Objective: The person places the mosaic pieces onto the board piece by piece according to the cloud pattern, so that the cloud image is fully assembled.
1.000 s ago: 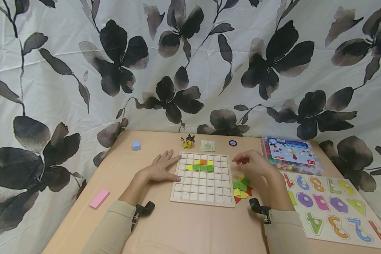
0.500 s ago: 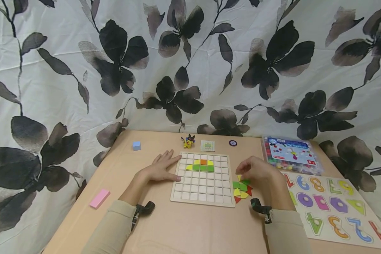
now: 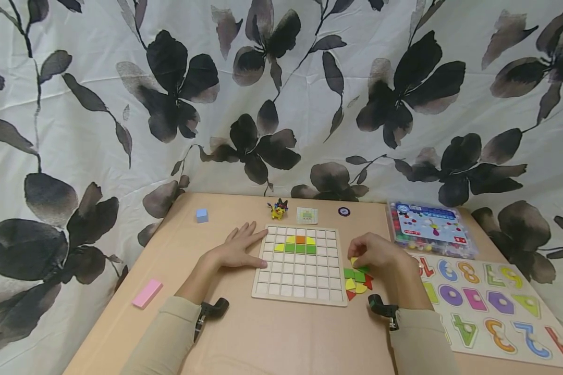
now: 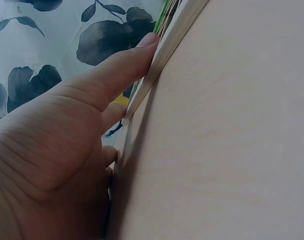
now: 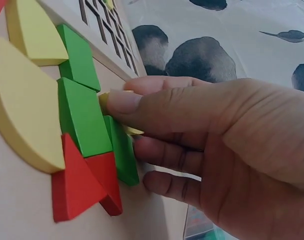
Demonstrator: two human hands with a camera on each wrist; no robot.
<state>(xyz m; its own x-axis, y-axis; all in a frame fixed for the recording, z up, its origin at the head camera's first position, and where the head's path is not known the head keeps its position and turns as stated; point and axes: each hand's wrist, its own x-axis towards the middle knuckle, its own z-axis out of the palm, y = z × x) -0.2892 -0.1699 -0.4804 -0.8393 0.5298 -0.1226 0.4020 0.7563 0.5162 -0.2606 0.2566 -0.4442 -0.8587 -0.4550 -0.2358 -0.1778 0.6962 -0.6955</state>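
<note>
In the head view my left hand (image 3: pixel 232 251) lies with fingers spread at the left edge of a white gridded board (image 3: pixel 291 286). Its thumb touches the board's side in the left wrist view. Green, yellow and orange blocks form a low shape in the board's upper cells, with an orange block (image 3: pixel 301 239) at the top. Right of the board, my right hand (image 3: pixel 380 255) pinches a yellow block (image 5: pixel 103 103) between thumb and fingers, which mostly hide it. Beside it lie green blocks (image 5: pixel 84 117), red triangles (image 5: pixel 74 182) and rounded yellow blocks (image 5: pixel 24 107).
Along the back stand a blue cube (image 3: pixel 202 215), a small yellow figure (image 3: pixel 278 209), a pattern card (image 3: pixel 307 215) and a dark round disc (image 3: pixel 344 211). A clear plastic box (image 3: pixel 429 226) and a number puzzle board (image 3: pixel 492 307) lie right; a pink block (image 3: pixel 147 294) lies left.
My right hand has moved down toward me onto the loose blocks, and its fingers have closed on the yellow one. The left hand has stayed at the board's edge.
</note>
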